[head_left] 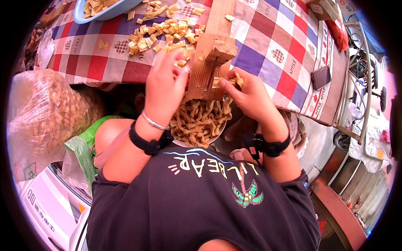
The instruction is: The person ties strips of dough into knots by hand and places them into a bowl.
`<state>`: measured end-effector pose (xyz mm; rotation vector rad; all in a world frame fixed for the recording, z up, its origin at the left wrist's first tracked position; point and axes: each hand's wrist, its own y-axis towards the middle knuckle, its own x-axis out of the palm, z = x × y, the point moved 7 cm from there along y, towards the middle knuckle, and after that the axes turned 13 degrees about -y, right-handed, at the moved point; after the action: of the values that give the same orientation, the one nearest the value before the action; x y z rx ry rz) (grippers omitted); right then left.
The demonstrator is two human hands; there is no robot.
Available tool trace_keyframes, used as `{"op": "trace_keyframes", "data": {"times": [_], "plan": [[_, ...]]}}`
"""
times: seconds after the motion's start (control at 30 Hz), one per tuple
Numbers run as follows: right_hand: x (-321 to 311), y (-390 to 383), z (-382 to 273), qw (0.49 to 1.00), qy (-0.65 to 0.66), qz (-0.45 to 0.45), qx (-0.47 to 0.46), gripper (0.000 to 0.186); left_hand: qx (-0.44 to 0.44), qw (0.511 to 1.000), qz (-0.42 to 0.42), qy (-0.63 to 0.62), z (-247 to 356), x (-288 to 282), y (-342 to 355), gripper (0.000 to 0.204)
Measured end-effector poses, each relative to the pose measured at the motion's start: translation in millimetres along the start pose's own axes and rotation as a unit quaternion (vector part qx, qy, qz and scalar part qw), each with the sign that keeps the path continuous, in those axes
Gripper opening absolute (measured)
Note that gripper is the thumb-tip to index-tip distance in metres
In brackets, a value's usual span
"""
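A wooden block cutter stands at the table's near edge, its upright board (pixel 200 75) carrying a thin metal blade (pixel 213 72). My right hand (pixel 250 92) grips a wrinkled tan strip (pixel 239 81) between thumb and fingers, one end against the board beside the blade. Left of the board, my left hand (pixel 164 85) hovers with thumb and fingers apart and the fingertips blurred; I make out nothing in it. Just beyond it lies a pile of short pale-yellow cut pieces (pixel 165 33). Below the board, a white bowl (pixel 180 143) holds many long twisted tan strips (pixel 200 121).
A checkered cloth (pixel 268 25) covers the table. At the far left sits a light-blue basin (pixel 109 13) with more cut pieces. A phone (pixel 321 78) lies near the right edge. A full plastic sack (pixel 50 113) and a green bag (pixel 86 142) stand left of my legs.
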<state>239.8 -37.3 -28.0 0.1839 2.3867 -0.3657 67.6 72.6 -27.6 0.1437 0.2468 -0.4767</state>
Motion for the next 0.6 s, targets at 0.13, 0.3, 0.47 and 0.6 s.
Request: {"op": "trace_keyframes", "data": {"times": [0.13, 0.3, 0.47, 0.6], "plan": [[-1, -19, -18, 0.943, 0.306, -0.112, 0.061, 0.022, 0.025, 0.994, -0.078, -0.066, 28, 2, -11, 0.03], [-1, -22, -21, 0.928, 0.36, -0.069, 0.068, 0.018, -0.194, 0.89, -0.324, -0.256, 12, 38, -52, 0.026], [1, -11, 0, 0.985, 0.135, 0.099, -0.046, 0.015, -0.092, 0.97, -0.201, -0.105, 11, 15, -27, 0.02], [6, -7, 5, 0.981, 0.177, 0.068, 0.039, 0.013, -0.036, 0.99, -0.135, -0.031, 12, 9, -17, 0.018]]}}
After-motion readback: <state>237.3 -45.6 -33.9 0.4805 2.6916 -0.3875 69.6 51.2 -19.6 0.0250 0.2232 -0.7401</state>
